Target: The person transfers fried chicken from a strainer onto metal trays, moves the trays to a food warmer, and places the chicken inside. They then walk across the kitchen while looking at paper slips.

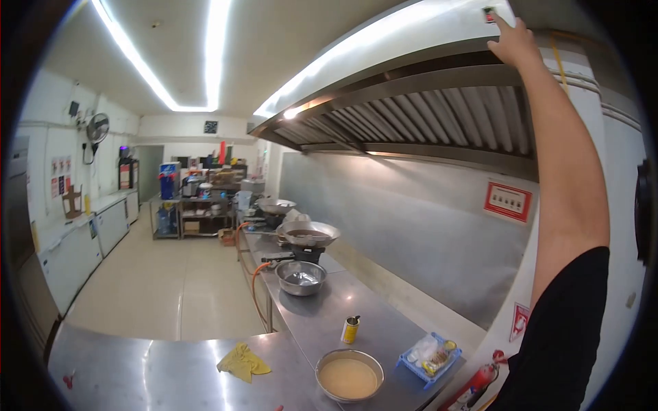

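Note:
My right hand (519, 42) is raised high at the upper right, at the end of an outstretched arm in a black sleeve. Its index finger points up and touches, or nearly touches, a small red and black switch (489, 16) on the face of the metal range hood (411, 96). Nothing is held in that hand; the other fingers look partly curled. At the bottom edge, a tiny skin-coloured tip (279, 408) shows, perhaps a finger of my left hand, with the rest out of frame.
A bowl of cloudy liquid (349, 375), a yellow can (351, 330), a blue basket (430, 359) with packets and a yellow cloth (243, 362) lie on the steel counter. Further back are a steel basin (301, 278) and a wok (308, 233). A fire extinguisher (473, 388) stands at right.

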Motion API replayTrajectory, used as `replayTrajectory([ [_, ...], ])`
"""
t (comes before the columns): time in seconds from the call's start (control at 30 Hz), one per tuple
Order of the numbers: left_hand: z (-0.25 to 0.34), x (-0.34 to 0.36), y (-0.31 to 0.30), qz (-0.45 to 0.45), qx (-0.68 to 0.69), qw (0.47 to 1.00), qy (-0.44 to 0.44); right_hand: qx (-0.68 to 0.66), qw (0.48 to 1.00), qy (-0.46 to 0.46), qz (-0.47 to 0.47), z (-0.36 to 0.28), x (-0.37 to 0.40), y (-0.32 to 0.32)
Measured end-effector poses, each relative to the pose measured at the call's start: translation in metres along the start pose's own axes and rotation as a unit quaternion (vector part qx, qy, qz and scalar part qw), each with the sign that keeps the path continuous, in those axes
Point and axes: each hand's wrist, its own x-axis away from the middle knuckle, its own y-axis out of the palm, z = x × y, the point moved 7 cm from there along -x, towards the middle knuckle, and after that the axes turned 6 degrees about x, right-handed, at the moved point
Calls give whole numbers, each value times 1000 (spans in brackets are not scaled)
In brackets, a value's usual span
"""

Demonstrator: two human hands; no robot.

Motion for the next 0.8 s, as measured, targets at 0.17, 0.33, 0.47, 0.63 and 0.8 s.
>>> replayTrajectory([
  [0.17, -46, -24, 19, -10, -10, 1000, -16, 42, 998, 48, -12, -17, 1, 13],
  [0.33, -66, -35, 8, -38, -30, 998, -27, -95, 994, 60, -11, -21, 7, -21],
  [0.47, -65, -21, -16, -26, -102, 992, -77, -322, 944, 29, 59, -32, 100, -37],
  [0.63, -32, -2, -34, -32, -64, 996, -59, -652, 715, -179, -180, -90, 404, -108],
  [0.8, -4, 21, -79, -82, -139, 980, -119, -889, -16, -284, -358, -81, 461, -295],
])
